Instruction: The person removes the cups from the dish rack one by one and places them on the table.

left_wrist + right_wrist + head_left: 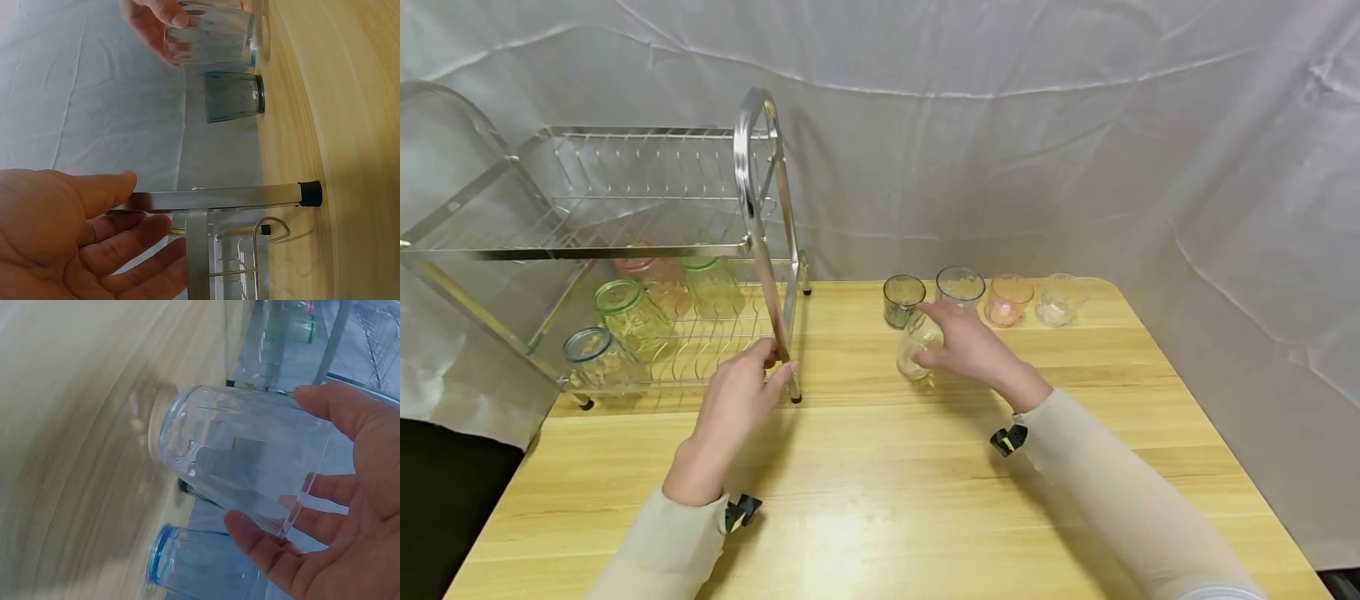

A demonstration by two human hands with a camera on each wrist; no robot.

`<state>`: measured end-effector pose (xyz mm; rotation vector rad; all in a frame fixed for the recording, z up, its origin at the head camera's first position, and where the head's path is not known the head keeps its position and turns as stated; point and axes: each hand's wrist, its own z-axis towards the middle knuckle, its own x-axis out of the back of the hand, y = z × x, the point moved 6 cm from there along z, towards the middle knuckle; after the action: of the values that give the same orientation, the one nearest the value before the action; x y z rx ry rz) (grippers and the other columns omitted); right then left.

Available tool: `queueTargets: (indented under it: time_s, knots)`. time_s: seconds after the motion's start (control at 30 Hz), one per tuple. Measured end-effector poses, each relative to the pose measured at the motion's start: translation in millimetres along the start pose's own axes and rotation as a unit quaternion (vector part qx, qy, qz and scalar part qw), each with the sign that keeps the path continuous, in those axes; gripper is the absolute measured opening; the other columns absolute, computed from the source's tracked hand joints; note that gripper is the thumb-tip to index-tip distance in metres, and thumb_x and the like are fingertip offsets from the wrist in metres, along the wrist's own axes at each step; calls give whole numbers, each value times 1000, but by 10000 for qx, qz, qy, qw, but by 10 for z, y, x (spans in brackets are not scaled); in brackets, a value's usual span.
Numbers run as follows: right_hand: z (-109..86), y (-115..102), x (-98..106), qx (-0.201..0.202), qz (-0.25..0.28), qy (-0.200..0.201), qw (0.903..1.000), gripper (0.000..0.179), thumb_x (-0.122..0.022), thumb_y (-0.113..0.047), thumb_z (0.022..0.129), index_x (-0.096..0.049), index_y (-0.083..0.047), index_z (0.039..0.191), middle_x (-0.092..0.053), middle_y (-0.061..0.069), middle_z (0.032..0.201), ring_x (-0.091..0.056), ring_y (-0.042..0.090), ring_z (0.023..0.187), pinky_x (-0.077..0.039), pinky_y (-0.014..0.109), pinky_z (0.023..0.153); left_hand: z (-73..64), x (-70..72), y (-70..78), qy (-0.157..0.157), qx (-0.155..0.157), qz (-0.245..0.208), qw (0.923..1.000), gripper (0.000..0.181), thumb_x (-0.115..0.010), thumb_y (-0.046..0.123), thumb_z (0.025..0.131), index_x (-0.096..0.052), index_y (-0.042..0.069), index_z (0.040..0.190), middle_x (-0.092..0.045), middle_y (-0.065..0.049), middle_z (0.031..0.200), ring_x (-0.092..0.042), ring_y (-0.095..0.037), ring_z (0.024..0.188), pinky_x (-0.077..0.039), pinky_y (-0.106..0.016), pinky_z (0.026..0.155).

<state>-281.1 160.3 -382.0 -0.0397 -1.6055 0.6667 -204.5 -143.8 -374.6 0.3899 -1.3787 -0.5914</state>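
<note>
My right hand (973, 346) holds a clear drinking glass (912, 348) by its upper part, thumb on one side and fingers on the other. In the right wrist view the glass (244, 453) has its base close over the wooden table. At the rack's front right corner, my left hand (733, 400) pinches the metal post (250, 199) of the dish rack (767, 292) between thumb and fingers. Just behind the held glass stands a dark grey glass (901, 310); a blue-tinted glass (206, 559) is beside it, partly hidden in the head view by my right hand.
A pink glass (1006, 304) and another clear glass (1057, 302) continue the row at the table's back edge. On the rack's lower tier lean a blue-rimmed glass (597, 360), two green glasses and a red glass (658, 283). A grey cloth (1000, 167) hangs behind the table.
</note>
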Motion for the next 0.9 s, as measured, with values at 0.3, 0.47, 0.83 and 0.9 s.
queueTargets:
  time_s: [0.3, 0.47, 0.83, 0.9]
  knots:
    - [74, -100, -102, 14, -529, -77, 9986, 85, -81, -45, 89, -47, -9, 158, -53, 21, 154, -52, 40, 142, -20, 65, 128, 15, -13, -19, 127, -22, -12, 9999, 15, -65, 24, 106, -68, 11, 113, -76, -19, 123, -73, -42, 104, -57, -53, 75]
    - [92, -142, -128, -57, -664, -13, 9978, 87, -81, -52, 89, -48, -9, 158, -54, 23, 152, -53, 42, 140, -21, 64, 128, 14, -11, -15, 147, -55, 11, 9999, 16, -65, 25, 106, -68, 11, 112, -76, -19, 121, -74, -42, 101, -57, -53, 74]
    - [60, -161, -87, -272, -229, -462, 9983, 94, -80, -34, 86, -35, -9, 164, -45, 27, 157, -45, 52, 143, -27, 66, 125, 24, -4, -10, 186, -146, 17, 9997, 15, -65, 25, 106, -69, 11, 110, -77, -18, 118, -72, -32, 85, -51, -43, 65]
    - [60, -157, -91, -322, -177, -503, 9981, 94, -79, -32, 85, -35, -10, 165, -45, 26, 156, -46, 52, 142, -31, 66, 123, 22, -5, -12, 195, -150, 34, 9997, 15, -66, 24, 106, -69, 10, 111, -77, -18, 118, -74, -36, 91, -54, -46, 68]
